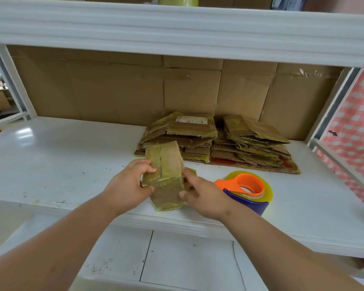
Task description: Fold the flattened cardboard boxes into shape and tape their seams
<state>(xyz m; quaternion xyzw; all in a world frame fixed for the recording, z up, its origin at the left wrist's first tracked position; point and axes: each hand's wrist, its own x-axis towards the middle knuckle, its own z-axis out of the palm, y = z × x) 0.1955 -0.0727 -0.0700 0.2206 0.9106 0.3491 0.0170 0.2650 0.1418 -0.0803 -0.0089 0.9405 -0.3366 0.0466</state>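
- A small cardboard box (166,173), its faces covered in yellowish tape, was held folded into shape above the front part of a white shelf (61,160), tilted so that its far end stood higher than its near end.
- The left hand (128,185) gripped the box's left side, thumb curled over the top face and the other fingers wrapped beneath, out of sight.
- The right hand (202,196) held the box's right side; the thumb pressed the near right edge, while the fingers were curled round a side flap (190,172).
- A tape dispenser (245,191), with an orange handle, a blue body and a roll of clear yellowish tape, lay on the shelf just right of the right hand, apart from the box.
- A stack of flattened boxes (216,143), many bearing old tape, lay in two overlapping piles at the rear of the shelf, just behind the held box.
- A large cardboard sheet (114,89) stood upright against the back of the shelf unit, behind the stack.
- An upper shelf (177,32) spanned the top of the view; objects on it were cut off and could not be identified.
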